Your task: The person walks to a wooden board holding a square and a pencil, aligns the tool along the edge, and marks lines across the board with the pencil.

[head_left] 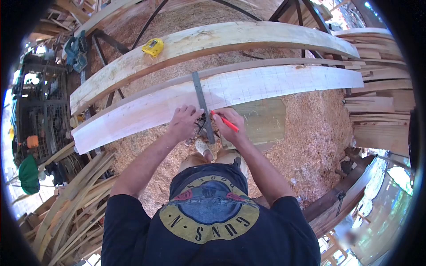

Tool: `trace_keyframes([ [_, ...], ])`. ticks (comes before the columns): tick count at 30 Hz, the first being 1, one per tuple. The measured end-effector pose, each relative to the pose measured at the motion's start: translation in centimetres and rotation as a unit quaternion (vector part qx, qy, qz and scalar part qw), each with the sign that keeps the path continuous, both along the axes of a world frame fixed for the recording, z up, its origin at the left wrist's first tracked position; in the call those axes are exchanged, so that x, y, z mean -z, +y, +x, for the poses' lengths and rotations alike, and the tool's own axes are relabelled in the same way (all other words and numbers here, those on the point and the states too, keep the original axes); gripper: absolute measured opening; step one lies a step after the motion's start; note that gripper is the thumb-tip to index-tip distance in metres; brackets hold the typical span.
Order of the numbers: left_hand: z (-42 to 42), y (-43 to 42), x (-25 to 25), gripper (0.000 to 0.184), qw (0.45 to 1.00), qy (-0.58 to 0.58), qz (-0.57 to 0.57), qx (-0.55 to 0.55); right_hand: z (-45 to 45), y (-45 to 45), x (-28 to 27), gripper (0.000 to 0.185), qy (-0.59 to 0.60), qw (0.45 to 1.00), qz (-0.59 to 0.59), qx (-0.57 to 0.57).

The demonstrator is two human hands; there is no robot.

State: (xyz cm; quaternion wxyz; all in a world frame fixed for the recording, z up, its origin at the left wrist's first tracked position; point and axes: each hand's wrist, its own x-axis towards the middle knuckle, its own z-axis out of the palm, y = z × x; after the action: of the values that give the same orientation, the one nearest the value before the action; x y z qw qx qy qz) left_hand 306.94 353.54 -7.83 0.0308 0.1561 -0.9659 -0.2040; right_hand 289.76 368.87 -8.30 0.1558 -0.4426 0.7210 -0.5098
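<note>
A long pale board (146, 111) lies across in front of me, with thin lines drawn across its right half. A grey metal square (198, 88) rests across this board, its blade reaching past the near edge. My left hand (183, 123) is closed at the board's near edge, its fingers gripping the square near a dark part that I cannot make out fully. Just right of the blade, my right hand (230, 123) holds a red pencil (228, 122), the tip close to the blade at the board's edge.
Behind lies a thick beam (257, 35) carrying a yellow tape measure (153, 47). A teal power tool (76, 51) sits at the far left. Stacked boards (379, 104) stand right, curved strips (71, 208) lower left. Wood shavings (310, 128) cover the ground.
</note>
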Motion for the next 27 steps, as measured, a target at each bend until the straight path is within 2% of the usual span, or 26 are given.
trace_keyframes([
  [15,0.1,-0.1,0.6,0.061,1.0,-0.001,-0.01,0.001,0.2,-1.1,1.3,0.014,0.059,0.997,-0.055,-0.013],
  [18,0.0,0.0,0.1,0.065,1.0,-0.007,0.001,-0.002,-0.4,-3.2,1.8,0.013,0.081,0.994,-0.067,-0.01],
  [27,0.1,-0.2,0.6,0.066,1.0,-0.018,-0.008,0.003,-3.4,-11.2,2.9,0.011,0.048,0.996,-0.072,0.004],
])
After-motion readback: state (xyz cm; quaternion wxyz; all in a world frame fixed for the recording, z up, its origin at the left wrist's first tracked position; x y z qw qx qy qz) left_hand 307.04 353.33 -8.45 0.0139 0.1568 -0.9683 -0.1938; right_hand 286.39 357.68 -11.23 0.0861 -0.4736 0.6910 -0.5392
